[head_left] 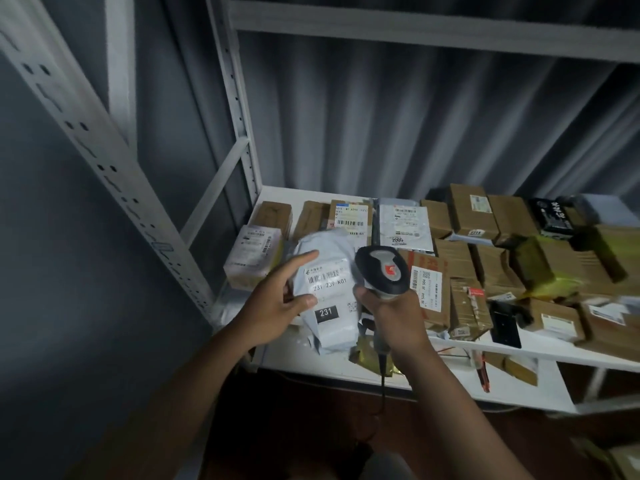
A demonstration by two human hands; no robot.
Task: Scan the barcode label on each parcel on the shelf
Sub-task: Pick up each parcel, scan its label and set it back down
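- Near the front left corner of the white shelf [277, 358]: a grey poly-mailer parcel [329, 323] lies face up, its barcode label [327, 279] turned toward you; the label reads "231 239 K01", and a black tag below it reads "231".
- Your left hand [277, 299] rests on the left edge of this parcel, fingers straight and loosely spread, the forefinger lying along the upper part of the bag and the thumb touching the label's left edge.
- Your right hand [391, 317] is curled round the grip of a grey-and-black barcode scanner [382, 271]; the scanner's head sits just right of the label, over the parcel's right edge, and its cable [382, 372] hangs below the shelf's front edge.
- Along the back edge: brown cardboard boxes [467, 211] and a second grey mailer marked "2005" [403, 230], labels up.
- At the left edge: a small box wrapped in clear film [252, 254].
- Toward the right end: more brown boxes, closely packed, and a flat black item [505, 327] near the front edge.
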